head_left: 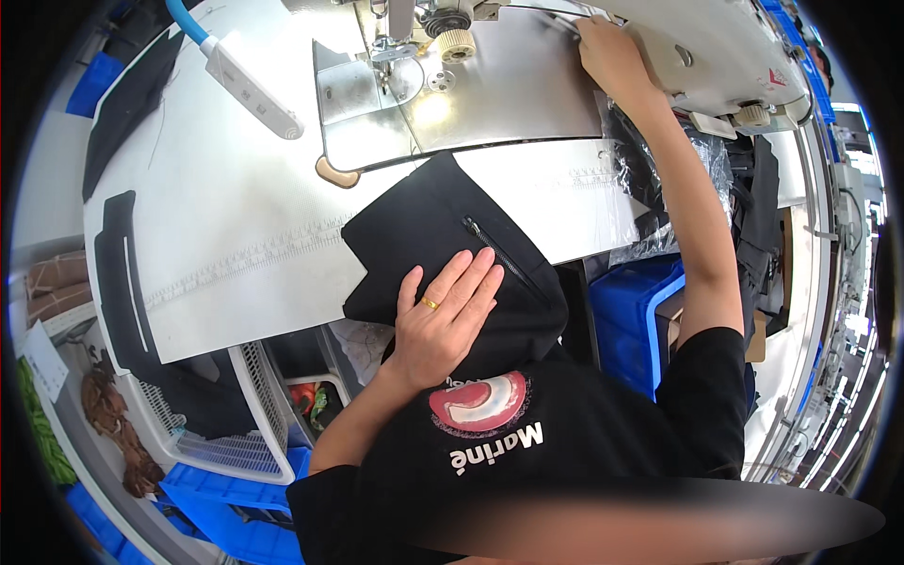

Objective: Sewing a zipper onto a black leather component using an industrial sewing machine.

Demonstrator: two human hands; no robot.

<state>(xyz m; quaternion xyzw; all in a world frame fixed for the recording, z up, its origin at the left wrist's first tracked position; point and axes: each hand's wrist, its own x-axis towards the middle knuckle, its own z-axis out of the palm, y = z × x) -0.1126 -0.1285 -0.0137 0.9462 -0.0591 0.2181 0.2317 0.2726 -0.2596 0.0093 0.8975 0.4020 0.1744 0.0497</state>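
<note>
My left hand [444,318] lies flat on a piece of black fabric [400,221], its fingers stretched out and a gold ring on one of them. A zipper [501,254] with a metal pull is set into this fabric, just right of my fingertips. The fabric rests over the table's front edge and hangs toward my lap. My right arm reaches far forward under the sewing machine [702,56]. There my right hand [614,58] has its fingers bent together beside a thin light-coloured object; what they hold is too small to tell. The needle and presser foot [384,75] stand over the metal plate.
A white-and-blue lamp stick [252,89] juts over the table [235,217]. Black fabric pieces [132,118] lie at the left. A white basket [259,400] and blue bins [636,320] stand below the table edge. Clear plastic wrap [673,198] lies under my right arm.
</note>
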